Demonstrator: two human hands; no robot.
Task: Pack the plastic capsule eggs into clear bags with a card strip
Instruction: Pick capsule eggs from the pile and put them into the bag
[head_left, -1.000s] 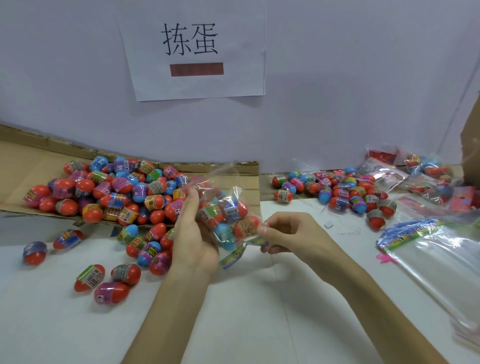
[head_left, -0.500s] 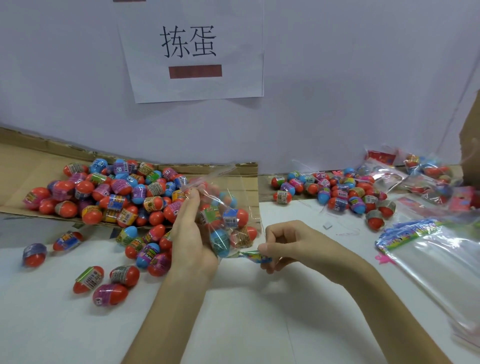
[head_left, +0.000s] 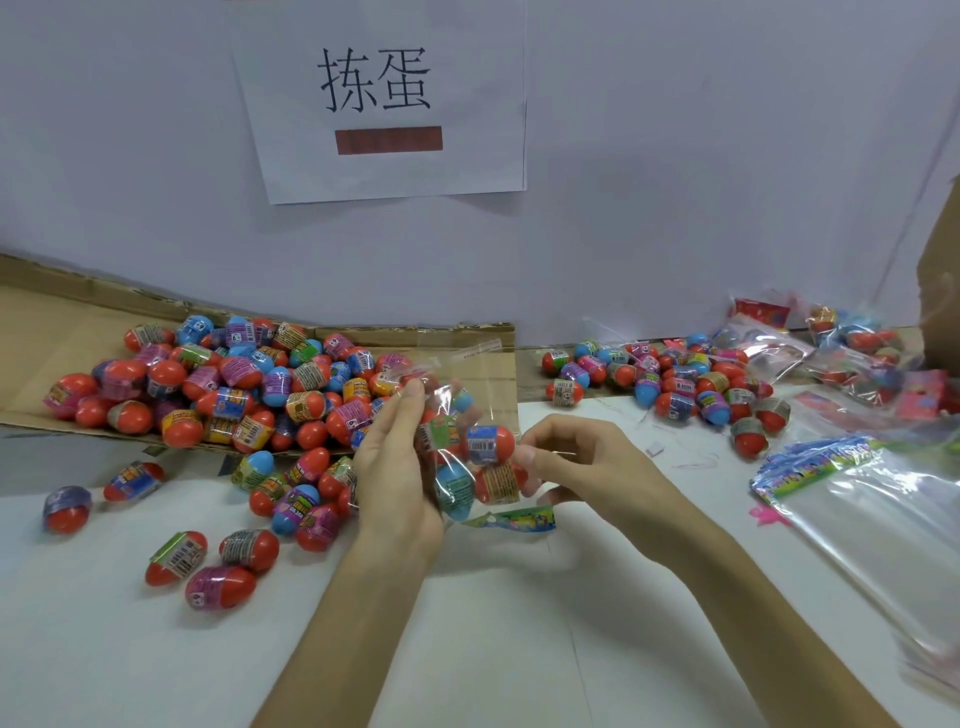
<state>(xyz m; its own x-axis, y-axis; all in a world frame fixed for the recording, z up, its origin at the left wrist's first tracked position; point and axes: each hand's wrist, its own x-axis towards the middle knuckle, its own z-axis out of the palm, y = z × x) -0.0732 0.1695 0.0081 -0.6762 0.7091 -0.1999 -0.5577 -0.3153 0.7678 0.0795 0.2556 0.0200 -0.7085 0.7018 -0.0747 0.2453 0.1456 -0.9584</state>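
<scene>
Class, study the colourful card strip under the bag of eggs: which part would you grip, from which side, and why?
Probably pinch the card strip at its free right end, coming from the right: it is thin, flat, nearly level there, while its left end tucks under the bag by the left hand.

A packing workstation: heaped capsule eggs (head_left: 218, 384), bag stack (head_left: 878, 514), wall sign (head_left: 384, 98)

I see capsule eggs (head_left: 228, 389) with orange-red bases and blue, purple or green caps under barcode-printed labels, a clear bag (head_left: 457, 415) with a green, blue and yellow card strip (head_left: 511, 519), brown cardboard (head_left: 47, 332), a white table (head_left: 493, 649) and a white sign (head_left: 384, 171) with black characters and a rust-red bar.
</scene>
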